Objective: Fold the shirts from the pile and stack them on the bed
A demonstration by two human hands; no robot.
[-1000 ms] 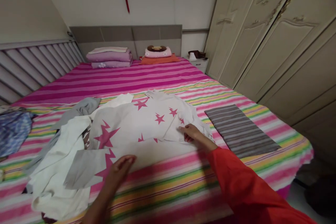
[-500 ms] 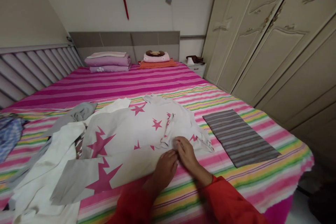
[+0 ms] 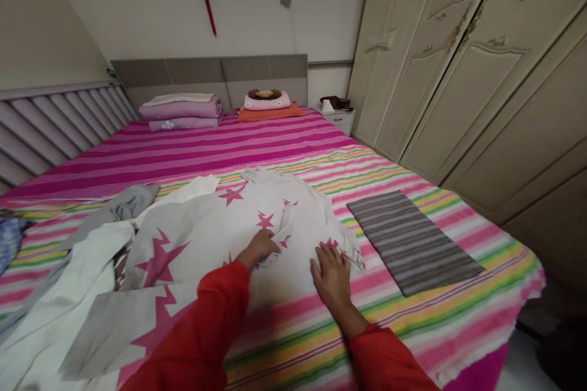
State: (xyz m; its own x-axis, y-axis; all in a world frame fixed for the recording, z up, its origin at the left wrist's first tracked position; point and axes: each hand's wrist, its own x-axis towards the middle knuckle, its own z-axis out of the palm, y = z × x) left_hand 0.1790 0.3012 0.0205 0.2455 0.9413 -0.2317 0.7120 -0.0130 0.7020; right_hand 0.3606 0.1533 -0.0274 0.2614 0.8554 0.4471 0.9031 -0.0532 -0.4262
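Note:
A pale grey shirt with pink stars [image 3: 206,220] lies spread on the bed, its near side folded inward. My left hand [image 3: 260,248] pinches the edge of a sleeve that lies across the shirt's middle; the fingertips are partly hidden by cloth. To the right, my right hand [image 3: 334,274] rests flat on the shirt near its shoulder, fingers stretched out and holding nothing. Beyond the shirt's right side is a folded grey striped cloth [image 3: 413,241], which neither hand touches.
White clothing [image 3: 87,269] and a grey garment [image 3: 132,201] lie on the left, near a blue checked cloth [image 3: 10,238]. Folded purple bedding [image 3: 183,111] and a pink pillow [image 3: 267,101] sit by the headboard [image 3: 197,70]. A wardrobe [image 3: 477,85] stands right.
My hands were together at the shirt's near edge. They have parted: the left moved up and left onto the sleeve, the right now lies flat on the cloth. The view shifted slightly.

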